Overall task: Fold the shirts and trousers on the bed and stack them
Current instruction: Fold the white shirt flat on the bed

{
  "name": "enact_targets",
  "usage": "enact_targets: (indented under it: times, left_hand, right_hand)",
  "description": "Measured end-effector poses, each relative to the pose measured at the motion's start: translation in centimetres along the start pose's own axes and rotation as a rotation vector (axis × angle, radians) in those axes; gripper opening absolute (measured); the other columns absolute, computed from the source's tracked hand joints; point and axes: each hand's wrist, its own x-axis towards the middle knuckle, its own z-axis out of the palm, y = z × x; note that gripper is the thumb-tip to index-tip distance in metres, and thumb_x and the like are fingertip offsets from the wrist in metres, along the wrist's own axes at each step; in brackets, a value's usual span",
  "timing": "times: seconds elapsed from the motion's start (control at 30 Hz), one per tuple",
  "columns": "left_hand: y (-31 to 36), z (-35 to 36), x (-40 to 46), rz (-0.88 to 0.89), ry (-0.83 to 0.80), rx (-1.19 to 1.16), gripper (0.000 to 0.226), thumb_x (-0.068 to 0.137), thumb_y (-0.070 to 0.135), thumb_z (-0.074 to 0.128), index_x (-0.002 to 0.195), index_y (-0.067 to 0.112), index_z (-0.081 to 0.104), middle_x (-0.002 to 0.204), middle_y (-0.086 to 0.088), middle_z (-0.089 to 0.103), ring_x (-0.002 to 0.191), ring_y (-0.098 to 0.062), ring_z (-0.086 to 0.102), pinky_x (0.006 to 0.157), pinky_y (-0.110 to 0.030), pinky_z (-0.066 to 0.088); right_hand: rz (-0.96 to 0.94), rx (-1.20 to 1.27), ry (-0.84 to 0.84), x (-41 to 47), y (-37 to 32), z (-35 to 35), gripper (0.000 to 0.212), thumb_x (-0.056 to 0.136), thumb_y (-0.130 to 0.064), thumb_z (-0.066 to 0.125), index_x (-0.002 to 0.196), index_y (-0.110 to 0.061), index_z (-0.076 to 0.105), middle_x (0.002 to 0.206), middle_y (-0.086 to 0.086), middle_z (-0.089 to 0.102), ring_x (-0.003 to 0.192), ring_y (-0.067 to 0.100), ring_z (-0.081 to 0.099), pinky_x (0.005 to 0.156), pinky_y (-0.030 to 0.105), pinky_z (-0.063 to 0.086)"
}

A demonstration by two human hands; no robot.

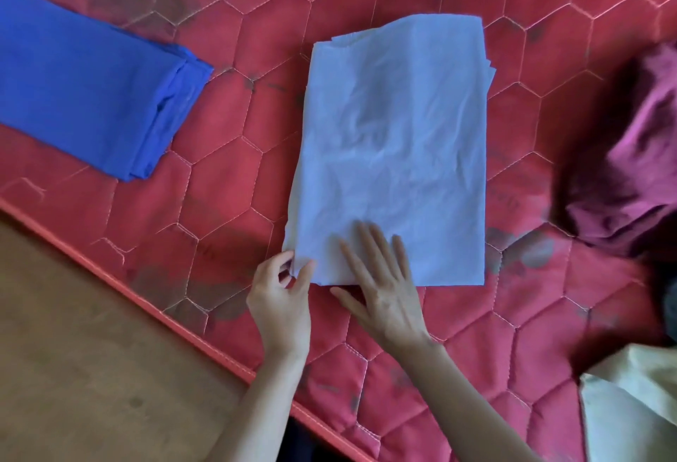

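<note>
The left hand (280,300) reaches in from the near edge of the bed (234,154) and pinches the near left corner of the light blue garment (394,154), thumb on top and fingers curled against the fabric's edge, so this grip is closed on the cloth. Just to its right, the right hand (381,289) lies flat with fingers straight and slightly spread; the fingertips rest on the garment's near edge while the palm sits on the red quilted mattress, a loose, fully extended grip that has hold of nothing. The light blue garment is folded into a tall rectangle that stretches away from both hands toward the far side of the bed, its surface creased and its far edge showing stacked layers. Nearer than the hands and off to their right, a pale yellow cloth (630,406) lies at the bed's near corner. Farther out, well right of the right hand, a maroon garment (630,165) sits crumpled in a heap. Well left of the left hand and farther away, a folded bright blue garment (84,91) lies flat, apart from the light blue one. Left of the left forearm, brown floor (91,351) shows beside the mattress edge.
</note>
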Motion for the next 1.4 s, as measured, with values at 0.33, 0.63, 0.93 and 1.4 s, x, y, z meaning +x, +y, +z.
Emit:
enact_targets:
  times: [0.33,0.63,0.93,1.4]
  left_hand:
    - [-0.1,-1.9,2.2,0.002,-0.309,0.027,0.011,0.087,0.013,0.068,0.078,0.008,0.064,0.059,-0.005,0.056,0.055,-0.011,0.042,0.053,-0.022,0.034]
    - [0.8,-0.6,2.0,0.044,-0.051,0.283,0.016,0.081,0.018,0.073,0.093,0.020,0.064,0.094,0.001,0.067,0.089,-0.025,0.062,0.070,-0.037,0.047]
    - [5.4,6.1,1.6,1.031,-0.300,0.780,0.050,0.083,0.000,0.044,0.130,0.007,0.059,0.150,-0.017,0.039,0.141,-0.034,0.033,0.115,-0.054,0.025]
    - [-1.2,5.6,8.1,0.761,-0.202,0.875,0.057,0.098,0.029,0.031,0.152,0.012,0.026,0.160,-0.014,0.015,0.148,-0.028,0.014,0.117,-0.051,0.017]
  right_hand:
    - [0.030,-0.089,-0.055,-0.6,2.0,0.5,0.067,0.097,-0.055,0.044,0.151,-0.018,0.029,0.159,0.007,0.021,0.148,0.023,0.017,0.118,0.049,0.017]
    - [0.106,-0.014,-0.080,-1.2,2.9,-1.6,0.062,0.100,-0.053,0.032,0.149,-0.016,0.033,0.157,0.006,0.027,0.147,0.022,0.018,0.117,0.050,0.018]
    - [0.215,0.052,0.052,2.8,3.8,-3.1,0.048,0.092,-0.002,0.054,0.138,0.004,0.045,0.147,0.020,0.041,0.140,0.036,0.032,0.112,0.056,0.028]
    - [0.478,-0.281,-0.007,0.7,10.2,-2.9,0.057,0.100,-0.046,0.026,0.153,-0.028,0.018,0.161,0.002,0.016,0.148,0.024,0.014,0.118,0.051,0.010]
